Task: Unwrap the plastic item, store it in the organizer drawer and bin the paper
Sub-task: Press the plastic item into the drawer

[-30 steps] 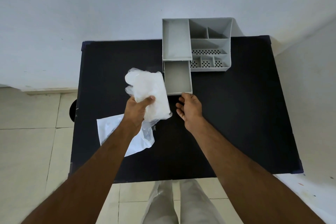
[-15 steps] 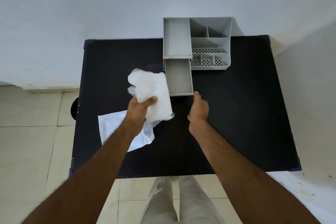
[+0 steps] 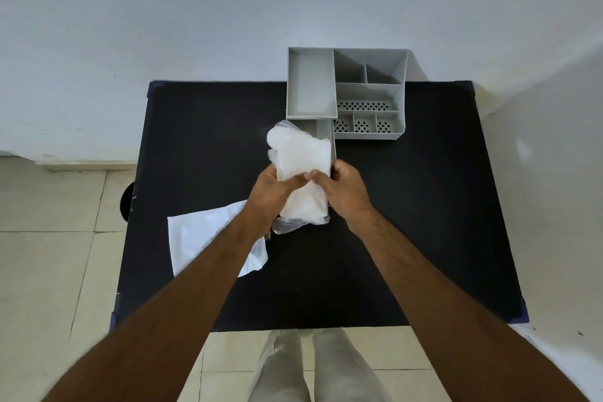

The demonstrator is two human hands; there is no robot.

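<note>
— Where do we see the crumpled translucent white plastic item (image 3: 298, 173)?

— Above the black desk (image 3: 424, 222), over the grey organizer's pulled-out drawer (image 3: 326, 132), near the far edge. Our left hand (image 3: 272, 192) and right hand (image 3: 346, 192) both have a closed grip on it.

— And the paper?

— We see the flat white paper sheet (image 3: 202, 238) lying toward the desk's left edge, partly under our left forearm.

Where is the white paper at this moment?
In the head view, the white paper lies flat on the black table, near its left edge, partly under the left forearm.
</note>
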